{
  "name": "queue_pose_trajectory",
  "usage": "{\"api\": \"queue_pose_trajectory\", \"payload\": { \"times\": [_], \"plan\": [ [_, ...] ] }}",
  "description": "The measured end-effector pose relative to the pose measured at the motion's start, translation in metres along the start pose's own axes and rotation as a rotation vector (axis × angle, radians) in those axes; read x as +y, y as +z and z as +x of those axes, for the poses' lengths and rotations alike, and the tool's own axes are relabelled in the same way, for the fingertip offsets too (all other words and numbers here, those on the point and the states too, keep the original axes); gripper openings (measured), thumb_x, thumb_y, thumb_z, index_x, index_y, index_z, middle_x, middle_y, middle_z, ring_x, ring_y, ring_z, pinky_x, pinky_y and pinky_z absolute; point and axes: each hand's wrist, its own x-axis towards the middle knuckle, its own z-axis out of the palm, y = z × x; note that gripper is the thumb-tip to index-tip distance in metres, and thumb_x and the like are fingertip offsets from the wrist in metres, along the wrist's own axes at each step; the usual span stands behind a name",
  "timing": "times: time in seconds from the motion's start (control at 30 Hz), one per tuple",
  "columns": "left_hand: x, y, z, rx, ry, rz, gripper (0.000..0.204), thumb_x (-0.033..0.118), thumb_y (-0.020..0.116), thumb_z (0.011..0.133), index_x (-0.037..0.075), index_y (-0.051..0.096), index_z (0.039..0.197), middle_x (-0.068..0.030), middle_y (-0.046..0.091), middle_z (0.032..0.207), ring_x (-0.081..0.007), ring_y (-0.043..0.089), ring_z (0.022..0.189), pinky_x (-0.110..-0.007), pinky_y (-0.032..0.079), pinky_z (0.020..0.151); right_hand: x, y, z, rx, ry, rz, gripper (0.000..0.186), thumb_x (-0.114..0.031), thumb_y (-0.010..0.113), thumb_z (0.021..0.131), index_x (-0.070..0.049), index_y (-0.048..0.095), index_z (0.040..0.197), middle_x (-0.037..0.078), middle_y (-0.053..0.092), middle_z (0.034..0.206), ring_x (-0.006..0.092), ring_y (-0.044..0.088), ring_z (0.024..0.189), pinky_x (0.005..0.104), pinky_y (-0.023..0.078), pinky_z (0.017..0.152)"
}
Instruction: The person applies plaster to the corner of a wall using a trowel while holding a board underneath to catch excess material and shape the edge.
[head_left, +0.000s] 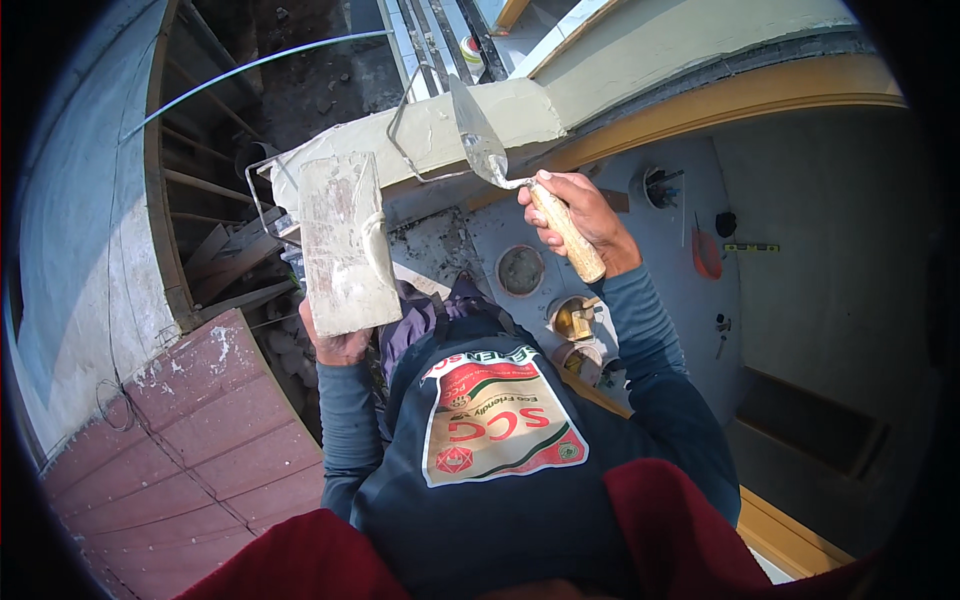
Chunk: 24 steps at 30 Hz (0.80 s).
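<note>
My left hand (341,343) is closed beneath a rectangular plastering float (340,250), whose worn, pale face is turned up. A smear of wet plaster (378,252) clings to the float's right side. The fingers under it are mostly hidden. In my right hand (592,222) is the wooden handle of a pointing trowel (478,136), gripped with the thumb along the top. The trowel's metal blade points forward and slightly left, over the plastered ledge (525,108). Float and trowel are apart.
Bent metal rods (402,150) stick out around the ledge. Below on the right stand a round bucket of grey mix (520,270), further buckets (573,318) with tools, and a yellow spirit level (751,247). Red-brown boards (200,420) lie at left; an orange beam (760,97) runs beyond the ledge.
</note>
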Motion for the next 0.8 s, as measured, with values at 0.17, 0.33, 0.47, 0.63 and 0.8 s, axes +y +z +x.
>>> {"api": "queue_pose_trajectory", "payload": {
  "times": [0.17, 0.33, 0.47, 0.63, 0.8],
  "plan": [
    [-0.010, 0.010, -0.003, 0.143, 0.178, 0.686, 0.052, 0.023, 0.052, 0.096, -0.008, 0.046, 0.137, -0.0225, 0.055, 0.136, -0.0343, 0.060, 0.120, -0.051, 0.050, 0.101, 0.047, -0.051, -0.042, 0.308, -0.273, -0.380, 0.038, -0.035, 0.046, 0.104, 0.000, 0.058, 0.106, 0.004, 0.057, 0.078, 0.0077, 0.054, 0.056, 0.0218, 0.044, 0.048],
    [-0.008, 0.023, -0.001, 0.059, -0.021, -0.117, 0.062, 0.033, 0.058, 0.089, 0.006, 0.045, 0.143, -0.0181, 0.049, 0.145, -0.0395, 0.049, 0.130, -0.057, 0.040, 0.107, 0.153, -0.099, 0.000, 0.597, -0.535, -0.446, 0.031, -0.028, 0.051, 0.103, 0.001, 0.057, 0.113, 0.006, 0.060, 0.085, 0.0121, 0.060, 0.074, 0.0283, 0.050, 0.066],
    [0.000, 0.028, -0.003, 0.099, -0.027, 0.028, 0.057, 0.034, 0.050, 0.093, 0.004, 0.048, 0.141, -0.0164, 0.052, 0.143, -0.0350, 0.053, 0.128, -0.055, 0.041, 0.109, 0.197, -0.103, 0.064, 0.698, -0.667, -0.395, 0.034, -0.030, 0.048, 0.103, 0.001, 0.056, 0.114, 0.008, 0.061, 0.087, 0.0167, 0.062, 0.076, 0.0319, 0.050, 0.070],
    [0.006, 0.040, -0.011, 0.160, -0.035, 0.098, 0.063, 0.044, 0.052, 0.090, 0.009, 0.048, 0.142, -0.0148, 0.052, 0.143, -0.0355, 0.053, 0.128, -0.056, 0.043, 0.107, 0.220, -0.109, 0.123, 0.690, -0.757, -0.350, 0.034, -0.031, 0.047, 0.103, 0.001, 0.055, 0.113, 0.011, 0.062, 0.087, 0.0211, 0.063, 0.077, 0.0356, 0.051, 0.074],
    [-0.006, 0.047, -0.014, 0.105, -0.018, 0.138, 0.063, 0.044, 0.052, 0.090, 0.010, 0.047, 0.143, -0.0151, 0.051, 0.144, -0.0387, 0.052, 0.128, -0.061, 0.041, 0.106, 0.231, -0.106, 0.144, 0.593, -0.720, -0.383, 0.029, -0.026, 0.050, 0.103, 0.000, 0.054, 0.113, 0.014, 0.065, 0.092, 0.0260, 0.066, 0.084, 0.0378, 0.052, 0.077]
  ]
}}
